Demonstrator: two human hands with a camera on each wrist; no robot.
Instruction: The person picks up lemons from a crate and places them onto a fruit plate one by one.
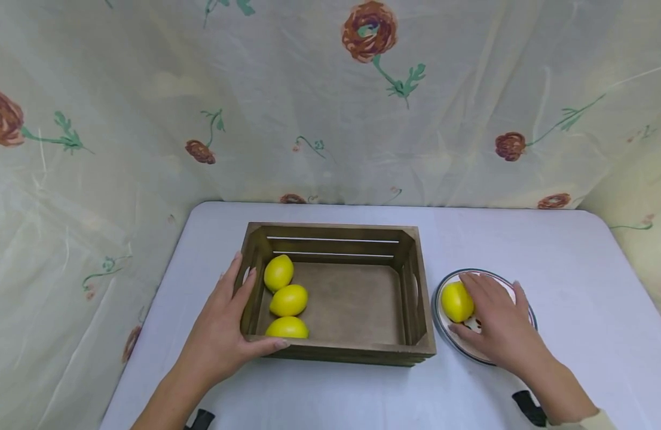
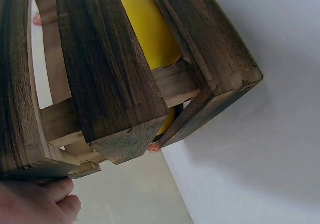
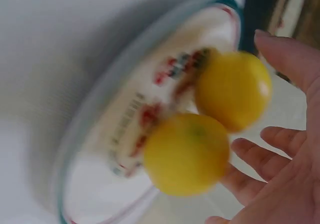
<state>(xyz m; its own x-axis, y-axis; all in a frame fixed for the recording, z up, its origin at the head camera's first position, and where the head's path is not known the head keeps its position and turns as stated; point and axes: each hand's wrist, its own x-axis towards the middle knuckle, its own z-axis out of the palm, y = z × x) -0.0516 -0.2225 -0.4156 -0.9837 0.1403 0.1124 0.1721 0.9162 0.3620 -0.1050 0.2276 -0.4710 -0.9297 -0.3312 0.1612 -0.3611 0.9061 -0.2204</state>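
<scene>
The right hand (image 1: 502, 322), open around a lemon (image 1: 456, 301) on the plate (image 3: 90, 199), contact unsure through blur, seemingly starts picking and next should grip; the left hand (image 1: 223, 325), straight-fingered, touches the crate (image 1: 352, 304).

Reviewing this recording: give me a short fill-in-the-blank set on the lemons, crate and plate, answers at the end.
In the head view, ____ lemons lie in the wooden crate.
In the right wrist view, ____ lemons show at the patterned plate.
The head view puts the plate to the ____ of the crate.
The person's ____ grip touches the crate.
Missing words: three; two; right; left.
</scene>
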